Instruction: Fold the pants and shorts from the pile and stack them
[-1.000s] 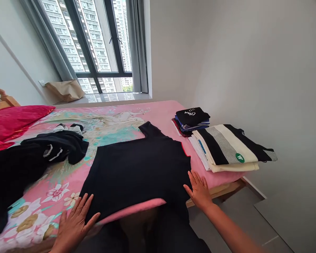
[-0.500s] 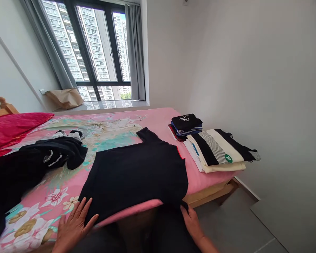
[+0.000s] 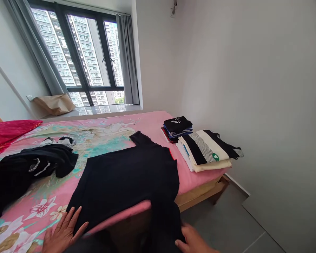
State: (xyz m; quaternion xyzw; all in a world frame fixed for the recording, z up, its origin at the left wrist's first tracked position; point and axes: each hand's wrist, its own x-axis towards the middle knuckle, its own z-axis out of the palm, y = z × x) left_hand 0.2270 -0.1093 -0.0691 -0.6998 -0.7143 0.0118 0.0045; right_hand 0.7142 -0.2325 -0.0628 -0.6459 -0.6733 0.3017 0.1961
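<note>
A black T-shirt [image 3: 123,175] lies spread on the bed, with red trim at its neck and one sleeve pointing to the far side. The near sleeve hangs over the bed's front edge. My left hand [image 3: 64,228] rests flat at the shirt's lower left corner, fingers apart. Down past the bed edge, my right hand [image 3: 192,240] grips the hanging sleeve between thumb and fingers. Part of that hand is cut off by the bottom of the view.
Folded clothes stand in two piles, a dark stack [image 3: 178,127] and a cream and black striped one [image 3: 206,149]. Rumpled black clothes [image 3: 39,165] and a red pillow [image 3: 12,133] lie left. A paper bag [image 3: 55,104] sits by the window.
My right hand has moved down, drawing the near sleeve farther over the bed edge. My left hand stays on the shirt's corner. The view has shifted slightly right.
</note>
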